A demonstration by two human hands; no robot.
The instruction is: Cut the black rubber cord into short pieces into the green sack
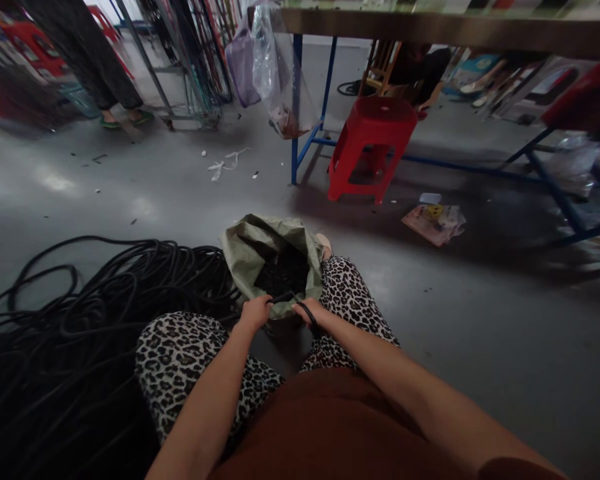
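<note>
A greenish woven sack (240, 257) stands between my knees, its mouth rolled open. Dark short pieces (283, 270) fill its inside. At the near rim, my left hand (257, 312) is closed round a black cord (280, 299), whose end reaches over the opening. My right hand (311, 311) grips scissors (309, 315) with black handles; their blades point at the cord's end. Whether the blades touch the cord I cannot tell. To my left lies a large heap of black cord (130, 280) in loose loops, running up against the sack.
A red plastic stool (375, 143) stands ahead under a table (430, 30) with blue legs. Clear plastic bags (280, 80) hang at the table's corner. Paper packaging (435, 223) and white scraps (223, 167) lie on the floor. A person's legs (93, 60) are at the upper left.
</note>
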